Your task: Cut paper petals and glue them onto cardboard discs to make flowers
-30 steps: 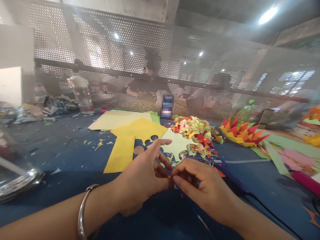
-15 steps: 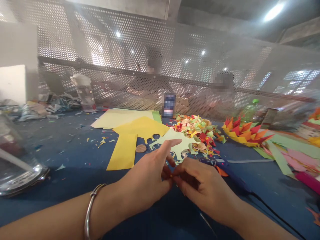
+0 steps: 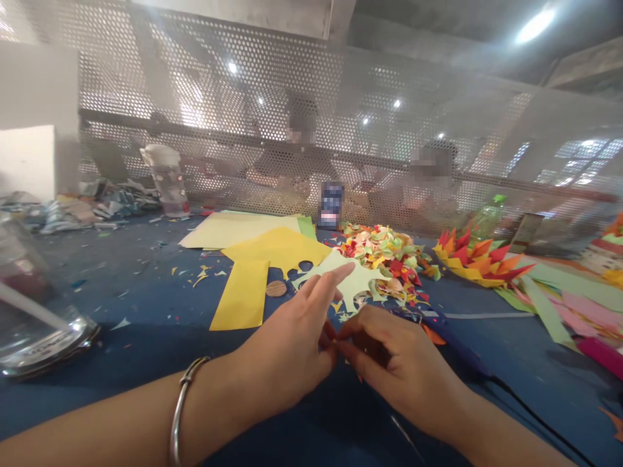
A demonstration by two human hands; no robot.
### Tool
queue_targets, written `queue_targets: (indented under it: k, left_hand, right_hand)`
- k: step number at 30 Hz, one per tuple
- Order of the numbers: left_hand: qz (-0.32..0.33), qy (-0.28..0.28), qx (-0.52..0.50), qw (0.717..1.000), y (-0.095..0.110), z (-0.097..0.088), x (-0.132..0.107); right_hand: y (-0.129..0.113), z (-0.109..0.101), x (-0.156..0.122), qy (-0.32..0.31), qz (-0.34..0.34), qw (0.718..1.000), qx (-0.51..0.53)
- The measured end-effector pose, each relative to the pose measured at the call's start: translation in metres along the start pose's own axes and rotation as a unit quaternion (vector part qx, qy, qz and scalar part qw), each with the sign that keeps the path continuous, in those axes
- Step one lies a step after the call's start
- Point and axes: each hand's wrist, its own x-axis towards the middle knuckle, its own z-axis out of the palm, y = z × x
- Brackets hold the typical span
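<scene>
My left hand (image 3: 287, 347) and my right hand (image 3: 392, 363) meet low in the middle of the head view, over the blue table (image 3: 146, 324). Their fingertips pinch a tiny red and yellow paper piece (image 3: 333, 340) between them; the left index finger sticks out straight. Just beyond the hands lies a pale green cut-out sheet (image 3: 353, 279), and beside it yellow paper sheets (image 3: 257, 266). A heap of small coloured paper shapes (image 3: 384, 250) sits behind the cut-out.
A dark glue gun with a black cord (image 3: 457, 353) lies right of my right hand. Orange and red paper spikes (image 3: 479, 259) and pink and green strips (image 3: 574, 305) fill the right. A clear lidded container (image 3: 34, 324) stands at left. People sit behind a perforated metal screen (image 3: 311, 130).
The two hands have stayed pressed together on the small piece, shifting slightly; my left index finger has lifted and points more upward. The view has drifted a little.
</scene>
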Motion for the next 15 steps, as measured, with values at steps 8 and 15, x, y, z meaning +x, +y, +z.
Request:
queue_targets:
  k: [8,15]
  left_hand:
    - [0.032,-0.003,0.023,0.999,0.0037,0.0001,-0.0013]
    - [0.032,-0.010,0.025,0.999,0.0023,-0.0004,-0.0012]
  right_hand:
    - [0.0001,0.0023,-0.0017,-0.002,0.007,1.000,-0.006]
    - [-0.0006,0.0016,-0.0005,0.003,0.011,1.000,-0.001]
